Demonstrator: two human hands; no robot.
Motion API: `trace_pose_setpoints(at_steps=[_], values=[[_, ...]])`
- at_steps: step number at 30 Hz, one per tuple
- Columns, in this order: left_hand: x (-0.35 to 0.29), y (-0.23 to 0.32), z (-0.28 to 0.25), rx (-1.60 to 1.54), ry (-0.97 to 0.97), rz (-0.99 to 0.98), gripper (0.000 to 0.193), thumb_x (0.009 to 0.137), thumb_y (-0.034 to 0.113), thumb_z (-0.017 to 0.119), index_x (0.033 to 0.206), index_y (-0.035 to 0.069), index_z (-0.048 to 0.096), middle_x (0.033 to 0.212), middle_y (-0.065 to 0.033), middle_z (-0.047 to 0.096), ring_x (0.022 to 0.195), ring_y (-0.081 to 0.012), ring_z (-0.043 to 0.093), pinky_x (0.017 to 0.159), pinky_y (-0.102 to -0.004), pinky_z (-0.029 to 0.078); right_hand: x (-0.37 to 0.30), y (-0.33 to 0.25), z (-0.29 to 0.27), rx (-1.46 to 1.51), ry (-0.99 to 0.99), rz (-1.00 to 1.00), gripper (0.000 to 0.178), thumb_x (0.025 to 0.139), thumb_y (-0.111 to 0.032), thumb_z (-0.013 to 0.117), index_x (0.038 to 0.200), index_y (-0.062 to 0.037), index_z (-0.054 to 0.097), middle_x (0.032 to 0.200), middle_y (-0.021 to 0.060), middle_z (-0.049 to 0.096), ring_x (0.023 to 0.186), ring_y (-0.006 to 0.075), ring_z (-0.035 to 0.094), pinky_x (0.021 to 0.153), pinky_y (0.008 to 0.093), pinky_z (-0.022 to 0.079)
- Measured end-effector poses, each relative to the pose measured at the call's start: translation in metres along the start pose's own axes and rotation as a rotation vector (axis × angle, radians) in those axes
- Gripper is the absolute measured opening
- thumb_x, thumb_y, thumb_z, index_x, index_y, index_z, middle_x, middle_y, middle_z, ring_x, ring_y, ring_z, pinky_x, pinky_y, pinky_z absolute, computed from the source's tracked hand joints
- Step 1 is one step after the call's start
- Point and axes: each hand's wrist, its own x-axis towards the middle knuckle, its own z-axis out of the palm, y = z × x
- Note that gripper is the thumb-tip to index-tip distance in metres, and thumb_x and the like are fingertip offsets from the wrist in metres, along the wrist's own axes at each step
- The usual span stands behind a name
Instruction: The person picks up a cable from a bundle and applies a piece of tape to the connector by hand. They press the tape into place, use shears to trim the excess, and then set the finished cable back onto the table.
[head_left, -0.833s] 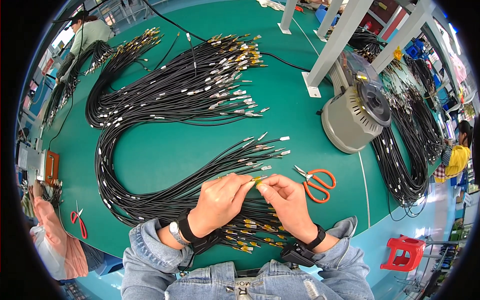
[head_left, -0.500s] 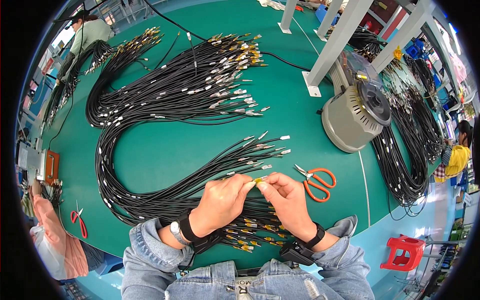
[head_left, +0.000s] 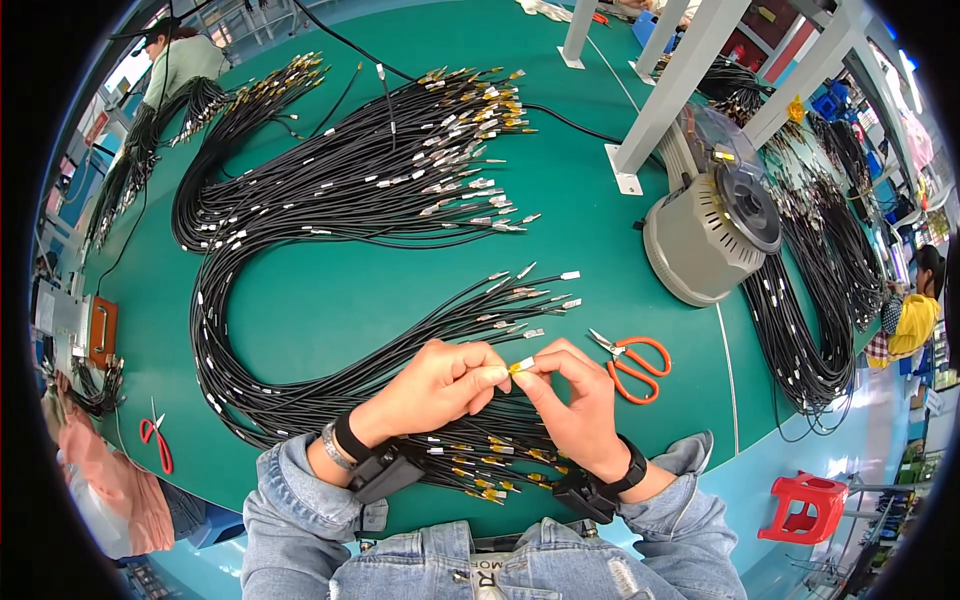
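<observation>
Above the near bundle of black cables (head_left: 300,395), both my hands meet at one cable end with yellow tape (head_left: 516,368) and a white tip. My left hand (head_left: 435,388) is closed, thumb and forefinger pinched at the left side of the yellow tape. From the right, my right hand (head_left: 578,405) pinches the same cable end by thumb and forefinger near its white tip. The cable's run below my fingers is hidden by my left hand. Under my wrists lie several cable ends with yellow tape (head_left: 490,465). Orange-handled scissors (head_left: 640,368) rest open just right of my right hand.
A larger cable bundle (head_left: 330,180) curves across the green table (head_left: 290,310). Beyond the scissors stands a grey round tape dispenser (head_left: 705,240), beside a metal post (head_left: 670,95). More cables (head_left: 800,330) hang over the right edge. A red stool (head_left: 803,508) and red-handled scissors (head_left: 158,440) are farther out.
My left hand has turned at the wrist, and its knuckles have rolled up and slightly left. The cable end between my fingers has tilted, its white tip pointing up to the right.
</observation>
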Motion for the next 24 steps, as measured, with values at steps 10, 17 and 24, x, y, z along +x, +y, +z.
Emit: trace_pose_setpoints(at_steps=[10, 17, 24], values=[[-0.002, -0.005, -0.006, -0.271, -0.187, -0.067, 0.029, 0.095, 0.022, 0.047, 0.083, -0.001, 0.058, 0.056, -0.0016, 0.054, 0.043, -0.0058, 0.044, 0.041, -0.0201, 0.035, 0.003, 0.003, 0.002, 0.143, -0.074, -0.018, 0.008, 0.083, -0.001, 0.061, 0.090, 0.0017, 0.059, 0.084, 0.0064, 0.058, 0.073, 0.0121, 0.055, 0.067, 0.0230, 0.044], [-0.004, -0.005, -0.014, -0.317, -0.286, -0.103, 0.033, 0.096, 0.026, 0.045, 0.082, -0.001, 0.057, 0.056, -0.0012, 0.053, 0.043, -0.0059, 0.042, 0.041, -0.0211, 0.034, 0.004, 0.001, 0.000, 0.247, -0.164, 0.042, 0.010, 0.084, -0.004, 0.060, 0.091, 0.0028, 0.060, 0.080, 0.0069, 0.059, 0.071, 0.0128, 0.056, 0.064, 0.0231, 0.045], [-0.002, -0.005, -0.014, -0.424, -0.285, -0.150, 0.032, 0.095, 0.026, 0.048, 0.082, -0.002, 0.058, 0.057, 0.0003, 0.053, 0.046, -0.0062, 0.045, 0.047, -0.0208, 0.039, 0.013, -0.004, -0.012, 0.322, -0.156, 0.045, 0.011, 0.089, -0.006, 0.055, 0.095, 0.0028, 0.059, 0.082, 0.0062, 0.059, 0.074, 0.0114, 0.056, 0.068, 0.0236, 0.046]])
